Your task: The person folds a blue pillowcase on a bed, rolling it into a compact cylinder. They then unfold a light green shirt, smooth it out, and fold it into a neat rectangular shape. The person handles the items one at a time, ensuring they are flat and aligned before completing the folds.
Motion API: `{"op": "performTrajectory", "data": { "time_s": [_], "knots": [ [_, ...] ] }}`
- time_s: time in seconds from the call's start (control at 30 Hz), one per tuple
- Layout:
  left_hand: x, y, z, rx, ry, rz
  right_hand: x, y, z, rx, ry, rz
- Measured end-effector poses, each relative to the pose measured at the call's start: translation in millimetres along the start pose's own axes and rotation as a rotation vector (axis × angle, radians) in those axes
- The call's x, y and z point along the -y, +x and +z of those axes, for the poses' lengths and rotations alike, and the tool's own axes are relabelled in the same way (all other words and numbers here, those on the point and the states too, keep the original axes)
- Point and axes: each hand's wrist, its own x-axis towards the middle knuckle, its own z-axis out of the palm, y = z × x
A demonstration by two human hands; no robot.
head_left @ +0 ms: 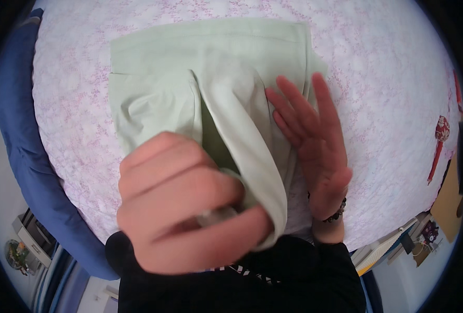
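Note:
A pale green cloth garment (158,57) lies folded on the bed, its far edge fairly straight and a fold gaping open in the middle. My left hand (177,203) is closed around a part of the garment and lifts it toward me, close to the camera and a little blurred. From that fist a strip of the cloth runs up and away to the part on the bed. My right hand (315,141) has its fingers apart and holds nothing; it is beside the garment's right side. A dark beaded bracelet circles the right wrist.
The bed has a white and pink patterned quilt (382,99). Blue rolled bedding (25,120) lines its left edge. A red tassel ornament (440,135) lies near the right edge. Furniture and small items (429,232) stand at the lower right.

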Motion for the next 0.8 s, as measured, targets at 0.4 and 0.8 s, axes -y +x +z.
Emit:
{"op": "performTrajectory", "data": {
  "time_s": [0.4, 0.8],
  "knots": [
    [7.2, 4.5, -3.8, 0.092, 0.208, -0.16, 5.4, -9.9, 1.5, 0.142, -0.085, 0.168],
    [45.1, 38.2, -82.0, 0.758, 0.168, -0.873, 40.9, -9.3, -22.3, -0.321, -1.124, -0.107]
  ]
}}
